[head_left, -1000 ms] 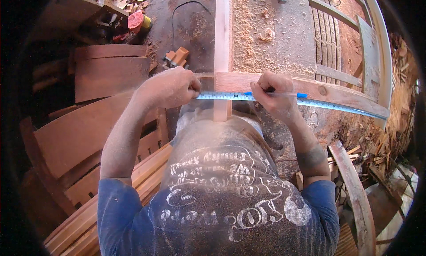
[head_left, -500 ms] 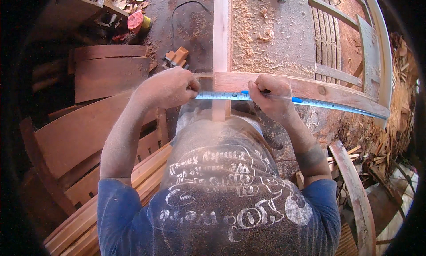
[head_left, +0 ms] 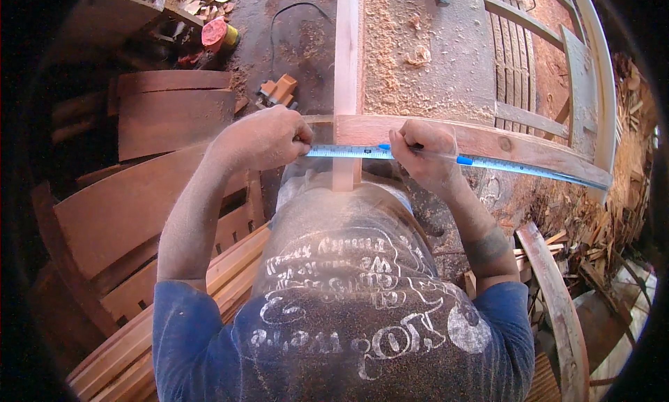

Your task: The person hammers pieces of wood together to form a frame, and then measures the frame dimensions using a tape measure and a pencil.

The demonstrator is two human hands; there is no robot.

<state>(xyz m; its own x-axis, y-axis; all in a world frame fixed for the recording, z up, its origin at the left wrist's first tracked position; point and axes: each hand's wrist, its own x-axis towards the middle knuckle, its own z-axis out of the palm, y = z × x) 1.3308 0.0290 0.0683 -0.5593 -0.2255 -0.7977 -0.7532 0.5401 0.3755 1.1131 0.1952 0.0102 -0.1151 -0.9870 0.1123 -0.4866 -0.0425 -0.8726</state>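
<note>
Two bare hands work in front of us, set apart along a pale blue tape measure (head_left: 341, 151). We see the left hand (head_left: 272, 138) closed in a loose fist, its thumb and curled fingers pinching the left part of the tape. The right hand (head_left: 426, 154) is also mostly closed, its fingers wrapped round a clear pen (head_left: 465, 161) with blue ends; we cannot tell whether it presses the tape as well. The tape crosses a long wooden beam (head_left: 347, 67) between the hands, then follows the near edge of a reddish board (head_left: 481, 135) toward its right end. That board's left end meets the beam, whose near end sits just before the dusty shirt (head_left: 348, 290).

Beyond the board we find a work surface (head_left: 460, 60) scattered with shavings, and to its right a slatted wooden frame (head_left: 578, 81). Near the left hand, farther off, lies an orange tool (head_left: 279, 90). At our left stand curved brown panels (head_left: 174, 119) and a stack of planks (head_left: 230, 283); at our right, a loose plank (head_left: 557, 304) slants beside wood scraps (head_left: 543, 252).
</note>
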